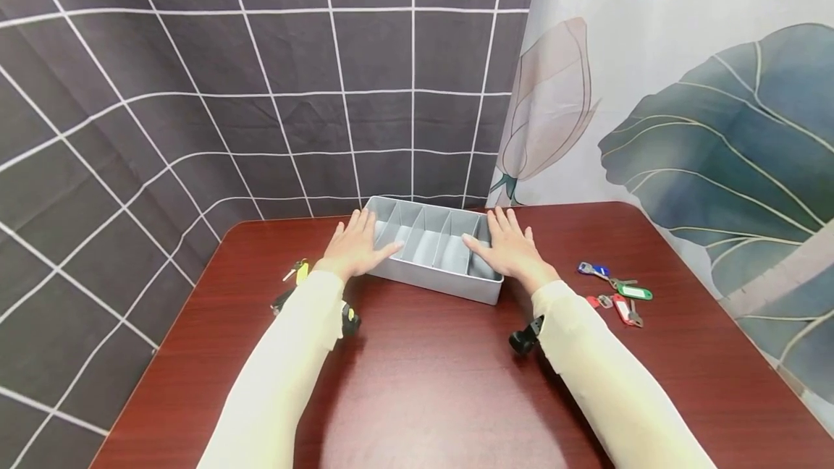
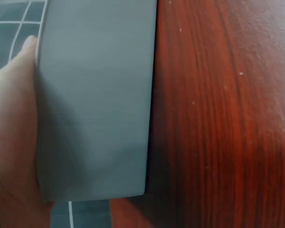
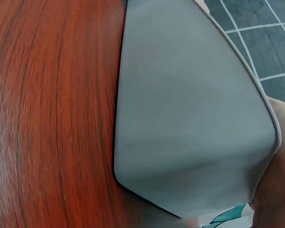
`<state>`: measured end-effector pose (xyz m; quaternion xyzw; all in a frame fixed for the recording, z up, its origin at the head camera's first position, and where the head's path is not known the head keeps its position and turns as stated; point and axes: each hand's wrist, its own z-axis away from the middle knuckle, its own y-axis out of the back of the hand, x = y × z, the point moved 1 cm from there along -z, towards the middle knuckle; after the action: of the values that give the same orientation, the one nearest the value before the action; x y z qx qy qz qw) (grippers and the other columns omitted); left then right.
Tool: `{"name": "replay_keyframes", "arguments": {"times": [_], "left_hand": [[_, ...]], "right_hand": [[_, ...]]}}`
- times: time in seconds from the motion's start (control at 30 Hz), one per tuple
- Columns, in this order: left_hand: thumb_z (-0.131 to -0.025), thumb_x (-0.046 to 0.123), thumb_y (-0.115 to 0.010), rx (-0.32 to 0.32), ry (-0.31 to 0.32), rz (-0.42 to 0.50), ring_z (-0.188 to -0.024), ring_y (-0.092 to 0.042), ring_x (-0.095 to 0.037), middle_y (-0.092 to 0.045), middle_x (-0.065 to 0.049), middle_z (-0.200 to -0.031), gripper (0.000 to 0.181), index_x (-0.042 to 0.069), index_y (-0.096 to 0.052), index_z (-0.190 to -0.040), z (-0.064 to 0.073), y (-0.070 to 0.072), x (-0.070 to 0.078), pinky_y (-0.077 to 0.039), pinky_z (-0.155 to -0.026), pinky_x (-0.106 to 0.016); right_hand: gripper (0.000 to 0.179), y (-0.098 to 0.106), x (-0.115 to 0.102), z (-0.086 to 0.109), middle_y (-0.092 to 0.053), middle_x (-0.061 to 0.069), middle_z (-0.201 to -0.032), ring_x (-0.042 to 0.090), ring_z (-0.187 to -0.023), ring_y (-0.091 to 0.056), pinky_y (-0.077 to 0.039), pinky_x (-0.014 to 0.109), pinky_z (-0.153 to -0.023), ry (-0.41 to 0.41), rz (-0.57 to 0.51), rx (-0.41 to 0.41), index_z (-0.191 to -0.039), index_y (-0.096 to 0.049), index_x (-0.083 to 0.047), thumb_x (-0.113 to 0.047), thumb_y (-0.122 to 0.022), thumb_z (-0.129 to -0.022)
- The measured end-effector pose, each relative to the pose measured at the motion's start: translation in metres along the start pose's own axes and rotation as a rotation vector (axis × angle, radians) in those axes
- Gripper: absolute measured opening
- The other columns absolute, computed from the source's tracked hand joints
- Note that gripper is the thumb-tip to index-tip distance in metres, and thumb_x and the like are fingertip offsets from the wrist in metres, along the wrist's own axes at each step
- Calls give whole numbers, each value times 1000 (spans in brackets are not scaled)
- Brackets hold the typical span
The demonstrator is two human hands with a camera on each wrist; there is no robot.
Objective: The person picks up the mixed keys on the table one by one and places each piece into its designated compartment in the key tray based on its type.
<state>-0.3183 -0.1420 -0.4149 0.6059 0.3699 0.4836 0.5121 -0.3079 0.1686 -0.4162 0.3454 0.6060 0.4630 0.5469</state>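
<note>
Tray [image 1: 435, 278] is sitting on the table [image 1: 423, 400], slightly skewed so its right end is nearer the person. Left hand [image 1: 354, 246] is on the tray's left end, fingers pretty straight, thumb out over the front rim. Right hand [image 1: 512, 247] mirrors it at the right end, also spread, not pinching anything as far as I can tell. Some keys with a yellow tag [image 1: 302, 273] lie left of the tray, and more with a green tag [image 1: 635, 293] and red tag [image 1: 622, 308] lie right of it. My read: this is the positioning step, so the next move calls for even pressure on both ends.
</note>
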Motion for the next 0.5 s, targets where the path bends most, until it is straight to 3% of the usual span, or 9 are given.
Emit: {"name": "replay_keyframes", "arguments": {"times": [0.2,0.5], "left_hand": [[-80,86,-23,32,-8,-33,-147,-6,-30,-10,-14,-160,110,5,-18,-153,-3,-4,-3,-10,-116,-47],[-79,87,-20,27,-2,-29,-147,-4,-30,-8,-13,-160,110,7,-19,-154,-1,-10,-3,-7,-117,-46]], "right_hand": [[103,-3,1,-3,-1,12,-161,31,-146,8,-4,64,-110,4,-3,36,-154,-11,-5,-80,-27,-85],[98,-6,1,-1,-2,12,-161,31,-146,7,-6,64,-110,3,0,30,-154,-12,-5,-74,-34,-89]]}}
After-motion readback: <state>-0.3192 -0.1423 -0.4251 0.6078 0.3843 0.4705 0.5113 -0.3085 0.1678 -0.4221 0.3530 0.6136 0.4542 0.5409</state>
